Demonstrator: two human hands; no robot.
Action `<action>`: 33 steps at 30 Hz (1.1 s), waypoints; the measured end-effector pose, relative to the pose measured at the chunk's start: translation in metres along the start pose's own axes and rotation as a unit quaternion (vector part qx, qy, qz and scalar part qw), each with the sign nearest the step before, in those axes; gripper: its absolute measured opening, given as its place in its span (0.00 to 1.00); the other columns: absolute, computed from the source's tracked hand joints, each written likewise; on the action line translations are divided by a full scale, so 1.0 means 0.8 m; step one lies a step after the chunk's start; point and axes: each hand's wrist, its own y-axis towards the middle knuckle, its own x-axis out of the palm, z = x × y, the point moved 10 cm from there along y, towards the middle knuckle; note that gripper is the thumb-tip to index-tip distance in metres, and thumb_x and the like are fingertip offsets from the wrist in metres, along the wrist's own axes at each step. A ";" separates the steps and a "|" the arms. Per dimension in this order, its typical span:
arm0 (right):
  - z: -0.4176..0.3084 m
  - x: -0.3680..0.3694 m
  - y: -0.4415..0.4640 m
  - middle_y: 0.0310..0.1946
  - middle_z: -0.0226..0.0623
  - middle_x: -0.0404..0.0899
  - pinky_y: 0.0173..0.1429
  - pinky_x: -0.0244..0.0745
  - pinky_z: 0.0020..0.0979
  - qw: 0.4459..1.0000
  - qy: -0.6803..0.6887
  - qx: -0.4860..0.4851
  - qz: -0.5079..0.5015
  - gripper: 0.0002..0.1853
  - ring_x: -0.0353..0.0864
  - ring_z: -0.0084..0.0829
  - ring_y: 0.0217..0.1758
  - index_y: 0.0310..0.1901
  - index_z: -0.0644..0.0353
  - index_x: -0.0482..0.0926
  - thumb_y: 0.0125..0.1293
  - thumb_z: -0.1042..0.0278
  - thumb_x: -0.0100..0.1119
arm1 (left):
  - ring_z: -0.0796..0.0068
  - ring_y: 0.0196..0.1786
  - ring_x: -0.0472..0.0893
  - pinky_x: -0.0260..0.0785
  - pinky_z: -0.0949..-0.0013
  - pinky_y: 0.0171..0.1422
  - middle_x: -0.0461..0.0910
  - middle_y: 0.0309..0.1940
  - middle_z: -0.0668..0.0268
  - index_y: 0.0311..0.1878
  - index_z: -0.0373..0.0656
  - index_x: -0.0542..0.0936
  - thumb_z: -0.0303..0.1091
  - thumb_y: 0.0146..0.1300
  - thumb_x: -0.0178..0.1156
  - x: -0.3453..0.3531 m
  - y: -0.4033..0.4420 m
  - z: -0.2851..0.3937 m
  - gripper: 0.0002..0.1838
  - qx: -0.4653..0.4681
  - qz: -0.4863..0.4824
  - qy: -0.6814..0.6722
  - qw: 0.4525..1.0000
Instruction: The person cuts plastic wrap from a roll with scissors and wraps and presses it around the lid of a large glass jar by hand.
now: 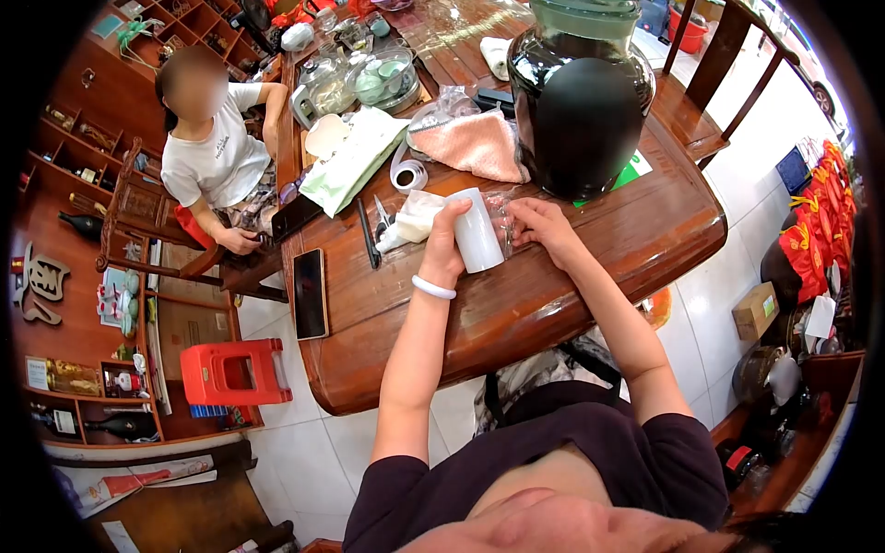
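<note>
My left hand [446,241] is wrapped round a white roll of plastic film [479,235], held tilted above the wooden table [406,318]. A clear, crinkled piece of plastic film [501,221] shows at the roll's right side. My right hand [546,229] pinches that film between thumb and fingers; whether it is joined to the roll I cannot tell. Just left of my left hand lie a crumpled white plastic bag [415,219] and scissors [381,210], partly covered. A black pen [369,235] rests beside them.
Behind my hands stand a large dark glass jar [581,101], a pink cloth [470,145] and a roll of white tape [407,175]. A phone [311,293] lies near the left edge. Across the corner sits another person [221,138]. A red stool [235,371] stands on the floor.
</note>
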 end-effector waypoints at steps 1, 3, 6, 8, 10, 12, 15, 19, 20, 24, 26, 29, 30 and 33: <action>0.002 0.002 0.001 0.23 0.27 0.73 0.33 0.70 0.20 1.000 0.009 -0.002 0.002 0.11 0.72 0.17 0.26 0.36 0.61 0.75 0.64 0.60 0.52 | 0.59 0.37 0.80 0.76 0.59 0.41 0.75 0.39 0.56 0.46 0.37 0.70 0.42 0.51 0.58 -0.001 0.000 0.000 0.23 0.000 -0.003 0.006 1.000; 0.008 0.001 0.006 0.23 0.27 0.73 0.33 0.70 0.20 1.000 0.018 -0.004 0.004 0.10 0.72 0.16 0.26 0.36 0.61 0.76 0.64 0.62 0.53 | 0.59 0.37 0.80 0.76 0.59 0.42 0.75 0.39 0.56 0.46 0.37 0.70 0.42 0.51 0.58 -0.003 0.003 -0.001 0.23 -0.001 -0.017 0.016 1.000; 0.003 -0.011 0.012 0.24 0.27 0.74 0.32 0.70 0.20 0.997 0.023 -0.062 0.038 0.09 0.72 0.16 0.26 0.35 0.62 0.76 0.63 0.64 0.54 | 0.59 0.38 0.79 0.75 0.58 0.43 0.75 0.39 0.56 0.47 0.37 0.70 0.41 0.51 0.58 0.008 0.000 0.000 0.23 -0.002 -0.028 0.017 0.999; 0.006 -0.016 0.012 0.25 0.27 0.75 0.31 0.70 0.20 0.996 0.035 -0.055 0.061 0.08 0.73 0.16 0.27 0.35 0.62 0.76 0.63 0.66 0.54 | 0.59 0.39 0.79 0.75 0.57 0.44 0.75 0.40 0.55 0.47 0.37 0.70 0.41 0.51 0.58 0.010 0.000 -0.001 0.23 -0.001 -0.025 0.006 1.000; 0.003 -0.015 0.008 0.26 0.27 0.75 0.31 0.70 0.20 0.995 0.037 -0.061 0.071 0.08 0.73 0.16 0.27 0.35 0.62 0.76 0.63 0.66 0.53 | 0.58 0.39 0.79 0.75 0.56 0.46 0.75 0.41 0.55 0.47 0.36 0.70 0.40 0.51 0.58 0.008 0.002 -0.005 0.23 -0.011 -0.027 0.010 1.000; 0.000 -0.013 0.006 0.26 0.27 0.75 0.31 0.70 0.20 0.994 0.038 -0.066 0.076 0.08 0.73 0.16 0.27 0.36 0.62 0.75 0.63 0.66 0.53 | 0.62 0.36 0.79 0.75 0.61 0.44 0.77 0.37 0.55 0.46 0.33 0.71 0.40 0.50 0.58 0.012 0.001 -0.004 0.23 0.010 -0.017 0.008 1.000; -0.001 -0.010 0.006 0.26 0.26 0.75 0.31 0.70 0.20 0.994 0.057 -0.056 0.080 0.09 0.72 0.16 0.25 0.36 0.61 0.75 0.64 0.65 0.53 | 0.66 0.34 0.80 0.75 0.65 0.41 0.78 0.33 0.56 0.45 0.30 0.73 0.38 0.50 0.59 0.002 0.005 -0.001 0.23 0.039 0.003 0.006 0.999; 0.003 -0.008 0.008 0.24 0.25 0.74 0.27 0.67 0.19 0.995 0.049 -0.043 0.076 0.09 0.69 0.15 0.22 0.36 0.62 0.76 0.63 0.64 0.53 | 0.68 0.34 0.79 0.75 0.65 0.41 0.79 0.33 0.58 0.42 0.33 0.74 0.33 0.50 0.60 0.000 0.008 -0.003 0.17 0.049 -0.008 -0.028 0.998; -0.001 -0.008 0.009 0.23 0.24 0.73 0.25 0.66 0.18 0.995 0.041 -0.053 0.080 0.09 0.68 0.14 0.22 0.35 0.62 0.77 0.63 0.64 0.54 | 0.68 0.34 0.79 0.75 0.65 0.41 0.79 0.33 0.58 0.42 0.33 0.74 0.33 0.50 0.60 0.013 0.004 -0.004 0.17 0.033 -0.038 -0.024 0.998; -0.009 -0.018 0.017 0.21 0.24 0.72 0.23 0.63 0.18 0.993 0.012 -0.095 0.075 0.08 0.67 0.13 0.20 0.35 0.64 0.77 0.62 0.66 0.55 | 0.67 0.34 0.80 0.75 0.65 0.41 0.79 0.33 0.57 0.43 0.32 0.74 0.34 0.50 0.60 0.023 0.002 0.000 0.19 0.059 -0.055 0.013 0.997; -0.025 -0.024 0.016 0.21 0.25 0.72 0.22 0.62 0.19 0.985 -0.016 -0.128 0.111 0.08 0.67 0.14 0.19 0.35 0.64 0.77 0.62 0.68 0.55 | 0.66 0.40 0.79 0.73 0.64 0.47 0.78 0.37 0.58 0.44 0.34 0.74 0.40 0.50 0.59 0.014 0.004 -0.004 0.21 0.051 -0.029 0.039 0.998; -0.080 -0.007 0.013 0.22 0.27 0.71 0.24 0.63 0.19 0.940 -0.114 -0.272 0.171 0.07 0.67 0.16 0.18 0.35 0.65 0.77 0.61 0.70 0.56 | 0.69 0.41 0.78 0.72 0.64 0.47 0.78 0.37 0.61 0.45 0.36 0.74 0.37 0.53 0.57 0.007 0.003 -0.009 0.18 0.029 -0.024 0.004 0.999; -0.112 0.011 -0.002 0.22 0.28 0.71 0.25 0.65 0.19 0.886 -0.180 -0.379 0.196 0.06 0.67 0.16 0.19 0.35 0.65 0.77 0.60 0.71 0.56 | 0.69 0.41 0.78 0.72 0.64 0.47 0.78 0.37 0.61 0.45 0.36 0.74 0.37 0.53 0.57 0.002 0.007 -0.010 0.18 0.035 -0.023 0.001 0.999; -0.148 0.121 0.014 0.31 0.42 0.79 0.37 0.72 0.33 0.848 -0.385 -0.363 0.031 0.08 0.79 0.36 0.32 0.35 0.63 0.78 0.55 0.68 0.60 | 0.72 0.39 0.78 0.73 0.68 0.44 0.78 0.37 0.64 0.44 0.39 0.74 0.33 0.56 0.58 -0.018 0.011 -0.016 0.14 0.055 0.040 -0.050 0.996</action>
